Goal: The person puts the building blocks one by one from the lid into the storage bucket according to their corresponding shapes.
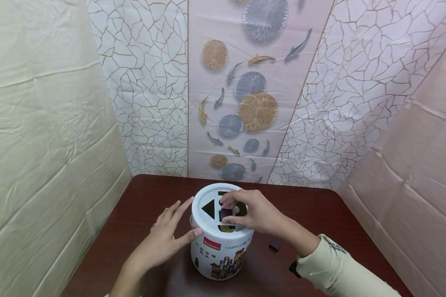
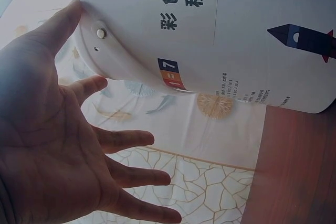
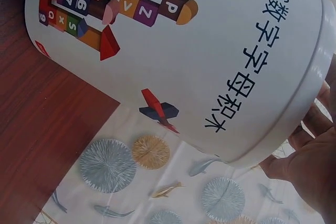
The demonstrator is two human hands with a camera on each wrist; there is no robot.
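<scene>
A white bucket printed with pictures of letter blocks stands on the table, its white lid on top. Cut into the lid are shaped holes, among them a triangle hole. Over the lid's middle, my right hand pinches a small dark block between thumb and fingers, at one of the holes. How far the block sits in the hole cannot be told. My left hand touches the lid's left edge with thumb and fingertips, its fingers spread in the left wrist view. The right wrist view hides the block.
Right of the bucket, a second dark block lies on the dark red-brown table. A patterned cloth hangs behind the table, with plain cloth walls at the sides. The bucket has a white handle.
</scene>
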